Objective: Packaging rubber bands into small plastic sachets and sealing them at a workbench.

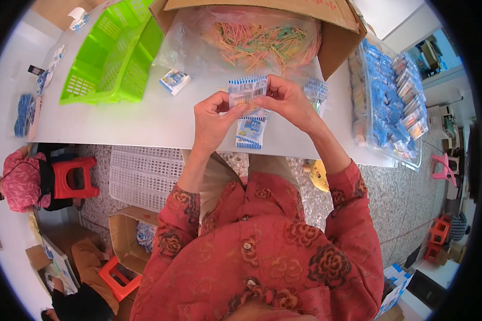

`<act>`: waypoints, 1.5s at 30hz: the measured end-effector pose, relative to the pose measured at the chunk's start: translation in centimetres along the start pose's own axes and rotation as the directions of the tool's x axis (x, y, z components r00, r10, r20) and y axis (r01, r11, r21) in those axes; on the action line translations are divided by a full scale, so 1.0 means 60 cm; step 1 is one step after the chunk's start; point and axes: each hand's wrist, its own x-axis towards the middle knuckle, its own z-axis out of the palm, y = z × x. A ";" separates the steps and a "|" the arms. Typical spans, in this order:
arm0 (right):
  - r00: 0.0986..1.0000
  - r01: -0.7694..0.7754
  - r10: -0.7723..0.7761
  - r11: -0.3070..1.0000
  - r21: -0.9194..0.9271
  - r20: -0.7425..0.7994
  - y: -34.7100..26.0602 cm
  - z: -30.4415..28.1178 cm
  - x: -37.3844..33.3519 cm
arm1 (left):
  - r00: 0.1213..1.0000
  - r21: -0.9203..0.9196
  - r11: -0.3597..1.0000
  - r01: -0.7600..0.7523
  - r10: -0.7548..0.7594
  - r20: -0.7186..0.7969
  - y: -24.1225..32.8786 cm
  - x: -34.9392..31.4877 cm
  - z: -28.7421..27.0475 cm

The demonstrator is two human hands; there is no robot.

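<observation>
My left hand (213,119) and my right hand (290,101) pinch a small clear packet (247,85) with blue-and-white striped ends between thumbs and fingers, over the table's front part. Pale yellowish pieces show through the packet near my thumbs. Just below it is another blue-and-white packet (250,131); whether the two are joined I cannot tell. Beside my right wrist lies a striped packet (316,90), partly hidden by the hand. Beyond my hands, a clear plastic bag (193,45) holds many thin pink, yellow and green sticks (262,43) at the mouth of a cardboard box (334,45).
A green basket (128,67) stands on the left of the table, with a single packet (175,81) beside it. At the right, a clear bin (359,96) is heaped with packets. White crates (144,176) sit below the edge. Two people work at the left.
</observation>
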 end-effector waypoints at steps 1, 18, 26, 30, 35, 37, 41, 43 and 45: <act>1.000 -0.022 0.023 0.999 -0.024 0.014 0.003 -0.003 0.000 | 1.000 -0.001 1.000 0.001 -0.001 0.000 0.000 -0.001 0.001; 0.995 0.034 -0.030 0.999 0.034 -0.095 0.000 0.001 -0.016 | 0.998 -0.111 0.992 0.061 -0.062 0.002 -0.016 -0.004 0.020; 0.970 -0.113 0.037 0.945 -0.308 -0.240 0.055 -0.042 -0.092 | 0.993 0.105 0.990 0.093 -0.099 0.062 -0.051 -0.034 0.032; 0.912 -0.242 0.061 0.880 -0.410 -0.406 0.103 -0.125 -0.138 | 0.996 0.273 0.961 0.049 -0.026 -0.086 -0.089 -0.034 -0.007; 0.868 -0.341 0.024 0.755 -0.560 -0.496 0.114 -0.159 -0.140 | 0.961 0.610 0.789 -0.078 0.222 -0.165 -0.112 -0.004 -0.049; 0.805 -0.232 -0.449 0.362 -0.903 -0.388 0.114 -0.155 -0.139 | 0.971 0.643 0.764 -0.049 0.188 -0.149 -0.104 -0.003 -0.050; 0.764 -0.110 -0.572 0.340 -0.934 -0.299 0.114 -0.096 -0.107 | 0.985 0.735 0.676 -0.043 0.153 -0.084 -0.110 -0.027 -0.034; 0.807 0.054 -0.552 0.424 -0.904 -0.210 0.121 -0.055 -0.092 | 0.981 0.733 0.677 -0.074 0.180 -0.067 -0.109 -0.047 -0.012; 0.851 0.064 -0.479 0.503 -0.862 -0.216 0.128 -0.017 -0.068 | 0.976 0.731 0.675 -0.100 0.210 -0.061 -0.107 -0.066 0.006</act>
